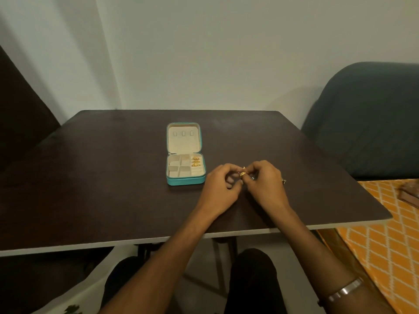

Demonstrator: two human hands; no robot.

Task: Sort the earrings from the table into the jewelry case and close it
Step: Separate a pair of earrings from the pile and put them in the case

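A small teal jewelry case [185, 181] lies open on the dark table [113, 177], its cream lid flat behind the tray. Three gold earrings [195, 161] sit in the tray's right-hand strip; the other compartments look empty. Just right of the case, my left hand [221, 186] and my right hand [265, 184] meet fingertip to fingertip above the table. Between them they pinch a small gold earring [243, 174]. Another small dark piece [283, 181] lies on the table beside my right hand.
A grey-blue padded chair [367, 118] stands at the table's right side. An orange patterned cloth [385, 234] lies lower right, below the table edge. The wall is close behind the table. A metal bangle [344, 291] circles my right forearm.
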